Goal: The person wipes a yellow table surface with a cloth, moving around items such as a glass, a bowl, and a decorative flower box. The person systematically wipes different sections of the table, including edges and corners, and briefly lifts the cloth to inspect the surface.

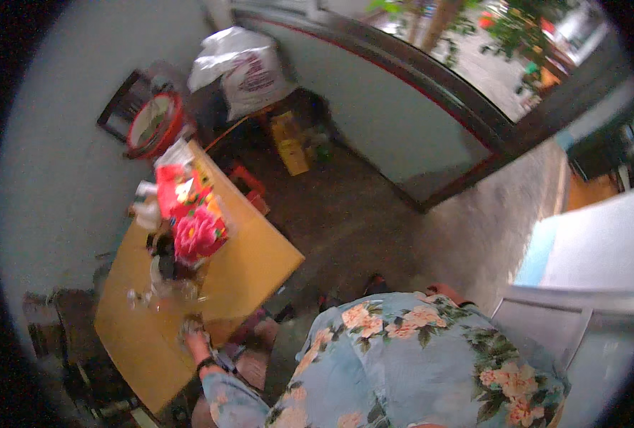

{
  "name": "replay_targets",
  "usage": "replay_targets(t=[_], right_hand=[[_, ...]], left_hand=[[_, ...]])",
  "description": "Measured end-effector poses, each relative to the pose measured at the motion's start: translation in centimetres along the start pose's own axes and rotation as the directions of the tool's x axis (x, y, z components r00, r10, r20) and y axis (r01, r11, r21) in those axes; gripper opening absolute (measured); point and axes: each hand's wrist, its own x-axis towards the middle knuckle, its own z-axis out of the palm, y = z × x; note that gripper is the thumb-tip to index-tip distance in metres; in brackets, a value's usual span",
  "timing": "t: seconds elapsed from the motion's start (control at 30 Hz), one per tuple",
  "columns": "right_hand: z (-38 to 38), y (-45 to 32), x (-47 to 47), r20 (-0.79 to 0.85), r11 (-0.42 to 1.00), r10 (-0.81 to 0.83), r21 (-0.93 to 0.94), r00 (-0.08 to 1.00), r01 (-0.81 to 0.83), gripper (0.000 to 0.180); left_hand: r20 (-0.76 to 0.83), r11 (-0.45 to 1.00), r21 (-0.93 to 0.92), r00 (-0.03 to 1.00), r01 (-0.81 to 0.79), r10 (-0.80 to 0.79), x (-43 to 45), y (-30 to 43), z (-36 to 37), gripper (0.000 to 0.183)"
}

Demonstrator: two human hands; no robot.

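Observation:
My left hand is low over the near side of a yellow wooden table, with a dark band on its wrist. Something pale and greyish shows at its fingers, too blurred to name. Just beyond the hand stand clear glass vessels, also smeared by motion. Behind them a red bag with a large pink flower print lies on the tabletop. My right hand hangs beside the floral blue shirt, which partly hides it; its fingers cannot be made out.
Dark chairs stand at the left of the table. Against the wall are a red-rimmed basin, a white plastic sack with printing and a yellow carton. A doorway opens at the right, beside a white panel.

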Motion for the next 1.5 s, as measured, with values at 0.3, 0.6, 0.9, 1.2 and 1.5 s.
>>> replay_targets(t=[0.3,0.6,0.9,1.2,1.5], right_hand=[[-1.7,-6.6,-1.1,-0.037,0.971,0.228,0.081,0.973,-0.224,0.054],[-3.1,-5.6,-3.3,-0.076,0.973,0.224,0.069,0.972,-0.219,0.042],[-1.8,-0.8,-5.0,-0.146,0.931,0.345,0.180,0.927,-0.318,0.052],[0.9,4.4,-8.1,-0.086,0.893,0.391,0.276,0.916,-0.355,0.044],[-3.0,4.3,-5.8,-0.033,0.887,0.405,0.257,0.914,-0.384,0.047]], left_hand=[[-0.005,0.768,0.628,0.988,0.124,-0.155,2.7,-1.5,0.8,0.043],[0.103,0.838,0.546,0.993,-0.016,-0.048,1.2,8.3,6.9,0.043],[0.269,0.818,0.544,0.962,-0.185,0.039,-6.3,34.1,11.3,0.044],[0.259,0.762,0.588,0.956,-0.271,0.141,-5.9,38.1,15.5,0.055],[0.299,0.654,0.564,0.863,-0.504,0.408,-6.5,34.0,16.3,0.073]])
